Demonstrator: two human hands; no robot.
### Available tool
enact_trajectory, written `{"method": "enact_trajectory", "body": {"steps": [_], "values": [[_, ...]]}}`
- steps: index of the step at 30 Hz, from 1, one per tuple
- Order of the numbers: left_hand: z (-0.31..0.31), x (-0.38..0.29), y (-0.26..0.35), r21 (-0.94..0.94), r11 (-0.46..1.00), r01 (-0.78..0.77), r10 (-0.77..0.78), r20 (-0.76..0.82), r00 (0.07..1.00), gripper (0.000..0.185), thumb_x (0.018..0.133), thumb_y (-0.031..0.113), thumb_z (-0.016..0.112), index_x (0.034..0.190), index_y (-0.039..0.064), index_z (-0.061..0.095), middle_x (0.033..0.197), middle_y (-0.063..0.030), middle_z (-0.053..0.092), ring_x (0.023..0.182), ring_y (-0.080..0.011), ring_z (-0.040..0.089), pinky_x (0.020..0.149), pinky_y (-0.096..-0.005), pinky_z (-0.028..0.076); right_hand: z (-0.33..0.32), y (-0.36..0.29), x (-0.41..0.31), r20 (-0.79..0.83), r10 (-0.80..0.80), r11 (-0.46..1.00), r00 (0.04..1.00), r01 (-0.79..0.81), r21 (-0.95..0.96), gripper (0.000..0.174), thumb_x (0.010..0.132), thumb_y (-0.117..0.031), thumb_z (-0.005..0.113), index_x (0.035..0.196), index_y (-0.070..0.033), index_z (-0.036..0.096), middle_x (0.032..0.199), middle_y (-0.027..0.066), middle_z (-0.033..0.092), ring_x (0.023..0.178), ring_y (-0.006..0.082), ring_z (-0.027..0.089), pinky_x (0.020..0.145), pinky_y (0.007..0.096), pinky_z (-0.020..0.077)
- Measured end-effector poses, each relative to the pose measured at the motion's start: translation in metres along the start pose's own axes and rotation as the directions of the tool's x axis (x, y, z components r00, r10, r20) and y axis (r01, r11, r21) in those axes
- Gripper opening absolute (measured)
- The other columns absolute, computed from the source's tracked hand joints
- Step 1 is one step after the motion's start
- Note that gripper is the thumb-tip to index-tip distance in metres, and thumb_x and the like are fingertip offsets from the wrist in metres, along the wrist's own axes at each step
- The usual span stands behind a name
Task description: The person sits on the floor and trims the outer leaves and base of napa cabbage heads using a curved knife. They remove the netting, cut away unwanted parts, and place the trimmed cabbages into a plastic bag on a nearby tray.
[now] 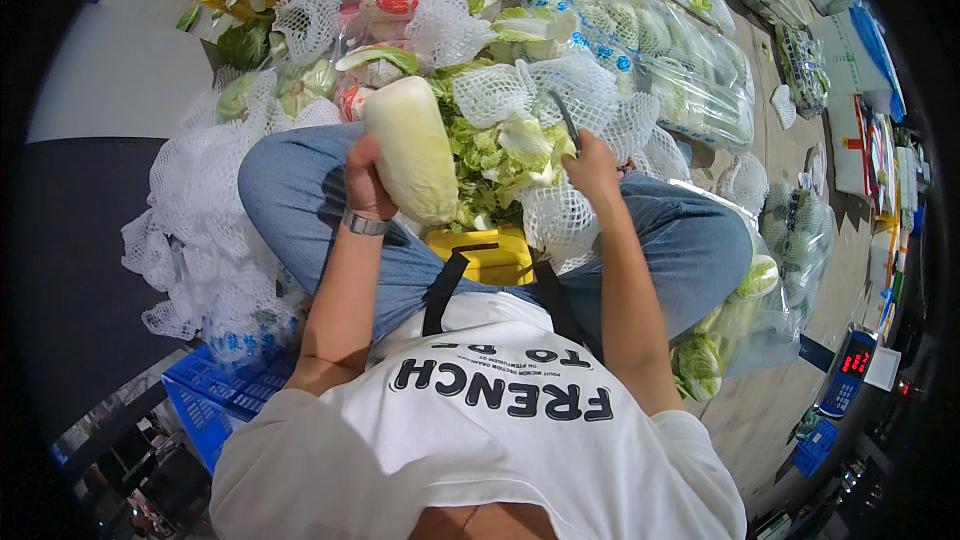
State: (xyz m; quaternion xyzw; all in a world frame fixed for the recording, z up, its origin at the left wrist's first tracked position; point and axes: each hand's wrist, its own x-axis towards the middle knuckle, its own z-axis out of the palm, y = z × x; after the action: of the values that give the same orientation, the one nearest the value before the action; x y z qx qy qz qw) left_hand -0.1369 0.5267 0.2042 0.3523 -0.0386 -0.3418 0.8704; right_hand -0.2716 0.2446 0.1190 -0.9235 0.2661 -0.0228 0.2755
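Note:
In my left hand [367,181] is a trimmed napa cabbage [411,150], pale and smooth, held upright with its white base end upward. My right hand [594,169] grips a dark knife [565,118] with a narrow, curved blade that points up and away from me. The blade is apart from the cabbage. Between my knees lies a heap of loose cabbage leaves [491,157]. White foam net sleeves [570,90] surround the heap. Part of a yellow container [487,259] shows below the leaves, close to my lap.
Foam nets [217,180] pile up at my left, above a blue plastic crate [217,397]. Ahead are red-printed bags [394,0] and clear bags of netted vegetables [697,90]. Napa cabbages [697,367] lie by my right knee. A scale with a lit display [851,371] stands farther right.

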Motion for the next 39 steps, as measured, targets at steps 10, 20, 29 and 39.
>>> {"method": "enact_trajectory", "body": {"steps": [10, 20, 29, 39], "values": [[0.043, -0.004, 0.01, 0.603, 0.731, -0.321, 0.167, 0.298, 0.94, 0.085, 0.068, 0.02, 0.084, 0.141, 0.001, 0.046, 0.131, -0.0091, 0.055, 0.12, -0.0187, 0.055, 0.103, -0.033, 0.044, -0.071, -0.127, -0.04, 0.121, -0.287, 0.365, 0.95, -0.008, 0.931, 0.05, 0.078, -0.009, 0.083, 0.123, -0.005, 0.062, 0.102, -0.0016, 0.066, 0.057, -0.0011, 0.046, 0.052, 0.0152, 0.0396], [0.055, 0.001, 0.006, 0.504, 0.823, -0.264, 0.081, 0.355, 0.931, 0.083, 0.077, 0.038, 0.083, 0.143, 0.002, 0.045, 0.133, -0.0089, 0.055, 0.121, -0.0179, 0.054, 0.104, -0.0326, 0.042, -0.06, -0.122, -0.039, 0.107, -0.33, 0.25, 0.938, -0.022, 0.968, 0.081, 0.067, -0.022, 0.093, 0.132, -0.004, 0.047, 0.118, 0.0064, 0.058, 0.111, 0.0135, 0.055, 0.092, 0.0296, 0.0478], [0.049, 0.007, -0.034, -0.197, 0.92, 0.338, -0.345, -0.001, 0.939, 0.07, 0.088, 0.06, 0.062, 0.132, 0.007, 0.052, 0.121, -0.0124, 0.063, 0.107, -0.0264, 0.065, 0.091, -0.0406, 0.055, -0.055, -0.133, -0.038, 0.26, 0.04, 0.342, 0.965, -0.257, 0.904, 0.035, 0.087, -0.027, 0.077, 0.109, -0.003, 0.065, 0.083, -0.0005, 0.063, 0.07, 0.0066, 0.058, 0.054, 0.0224, 0.0467], [0.026, 0.015, -0.042, -0.283, 0.914, 0.291, -0.354, -0.205, 0.912, 0.055, 0.093, 0.05, 0.058, 0.131, 0.011, 0.054, 0.125, -0.0096, 0.062, 0.116, -0.0274, 0.06, 0.098, -0.0448, 0.049, -0.039, -0.12, -0.065, -0.265, -0.328, 0.793, 0.907, 0.416, 0.445, 0.034, 0.076, -0.012, 0.082, 0.108, -0.008, 0.071, 0.1, 0.0077, 0.061, 0.08, 0.0213, 0.063, 0.067, 0.0297, 0.0504]]}}
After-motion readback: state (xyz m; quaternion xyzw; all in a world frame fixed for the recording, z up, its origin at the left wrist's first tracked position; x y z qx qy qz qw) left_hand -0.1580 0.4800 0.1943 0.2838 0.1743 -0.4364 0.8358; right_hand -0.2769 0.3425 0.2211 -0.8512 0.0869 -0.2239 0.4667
